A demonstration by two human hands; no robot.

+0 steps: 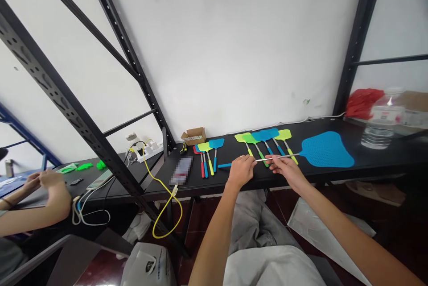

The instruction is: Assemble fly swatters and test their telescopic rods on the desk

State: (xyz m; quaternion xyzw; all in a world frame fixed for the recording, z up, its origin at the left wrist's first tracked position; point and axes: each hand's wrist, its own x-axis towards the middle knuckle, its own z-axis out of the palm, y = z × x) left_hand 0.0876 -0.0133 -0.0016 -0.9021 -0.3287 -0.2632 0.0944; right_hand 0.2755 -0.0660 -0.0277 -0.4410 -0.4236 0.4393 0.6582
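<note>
A blue fly swatter (327,150) with a long thin metal rod lies level across both hands, just above the table's front edge. My left hand (242,171) is closed around the rod close to the blue handle, which sticks out to the left. Farther right, my right hand (284,167) pinches the same rod between thumb and fingers. The swatter's flat head points right. Behind my hands lie several more swatters, among them a green swatter (248,138) and a yellow swatter (285,134). To the left is a smaller group with a blue swatter (216,143).
A phone (182,170) on a yellow cable and a small cardboard box (194,136) are on the black table's left part. At right stand a water bottle (381,121) and a red bag (363,103). A co-worker's hands (45,181) are at far left, beyond a black metal post (73,103).
</note>
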